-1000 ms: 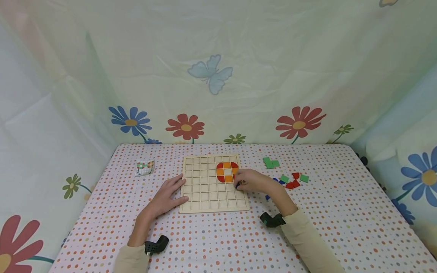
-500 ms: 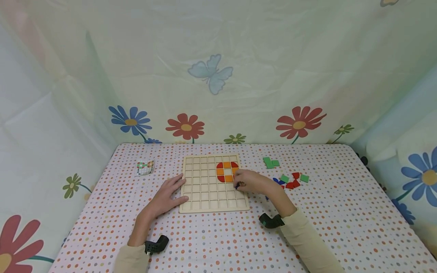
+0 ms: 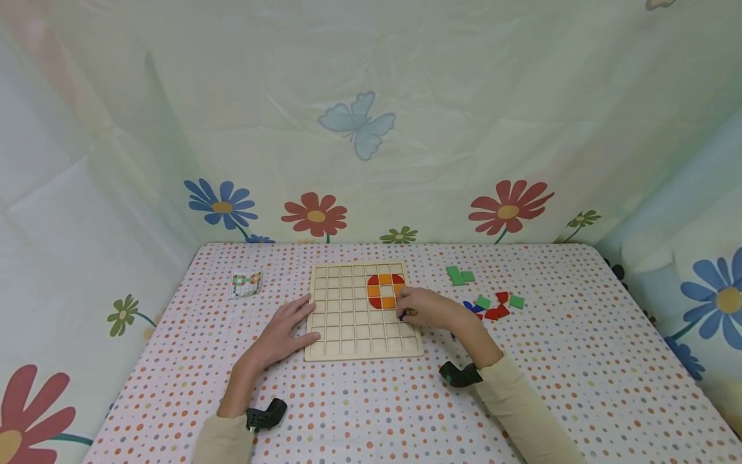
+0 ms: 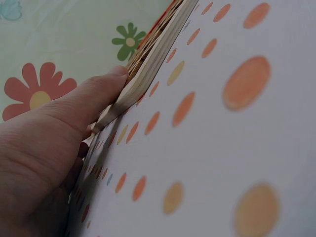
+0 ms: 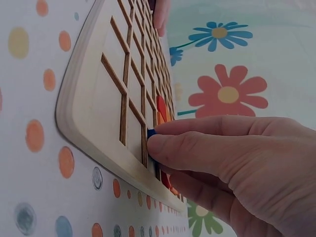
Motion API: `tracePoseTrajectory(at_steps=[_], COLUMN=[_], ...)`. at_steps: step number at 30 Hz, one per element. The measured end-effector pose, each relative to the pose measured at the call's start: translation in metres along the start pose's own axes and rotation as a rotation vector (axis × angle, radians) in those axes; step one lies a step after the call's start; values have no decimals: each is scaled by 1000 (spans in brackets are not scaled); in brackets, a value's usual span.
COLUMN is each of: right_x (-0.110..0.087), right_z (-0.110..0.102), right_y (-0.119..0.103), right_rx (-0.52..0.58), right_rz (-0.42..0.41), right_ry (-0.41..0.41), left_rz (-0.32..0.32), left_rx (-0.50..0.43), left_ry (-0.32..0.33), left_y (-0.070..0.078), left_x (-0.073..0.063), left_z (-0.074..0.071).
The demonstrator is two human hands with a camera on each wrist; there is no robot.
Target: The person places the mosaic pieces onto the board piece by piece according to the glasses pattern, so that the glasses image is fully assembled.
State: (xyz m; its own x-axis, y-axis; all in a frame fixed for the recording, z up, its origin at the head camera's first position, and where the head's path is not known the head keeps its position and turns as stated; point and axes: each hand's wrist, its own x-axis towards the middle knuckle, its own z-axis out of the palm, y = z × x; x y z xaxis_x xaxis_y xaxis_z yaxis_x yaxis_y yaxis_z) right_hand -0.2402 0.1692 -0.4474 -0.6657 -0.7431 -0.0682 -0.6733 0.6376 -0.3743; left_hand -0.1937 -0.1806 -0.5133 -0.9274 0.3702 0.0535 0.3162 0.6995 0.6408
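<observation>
Blue piece (image 5: 151,132) mostly hidden, its exact shape beyond us, pinched in our right hand (image 3: 428,308), our left hand (image 3: 284,332), fingers spread, touching the pale wooden grid board (image 3: 348,334)

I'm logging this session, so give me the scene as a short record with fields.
Left-hand grip: rests on the board's left edge
Right-hand grip: pinches a blue piece at the board's right side; whether seated, unclear
Board: wooden grid on a spotted tablecloth
On board: red pieces and orange pieces in a ring, partly hidden
Loose, right of board: green pieces, loose red pieces, loose blue pieces
Left of board: printed card
</observation>
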Motion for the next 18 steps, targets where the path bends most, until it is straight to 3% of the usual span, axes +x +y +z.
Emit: tracePoseTrajectory(at_steps=[18], right_x=[2], right_z=[1], right_y=[-4], right_rx=[-62], right_rz=[26], right_ry=[17], left_rz=[-5], left_rx=[7], left_ry=[0], left_y=[0], left_x=[0], left_z=[0])
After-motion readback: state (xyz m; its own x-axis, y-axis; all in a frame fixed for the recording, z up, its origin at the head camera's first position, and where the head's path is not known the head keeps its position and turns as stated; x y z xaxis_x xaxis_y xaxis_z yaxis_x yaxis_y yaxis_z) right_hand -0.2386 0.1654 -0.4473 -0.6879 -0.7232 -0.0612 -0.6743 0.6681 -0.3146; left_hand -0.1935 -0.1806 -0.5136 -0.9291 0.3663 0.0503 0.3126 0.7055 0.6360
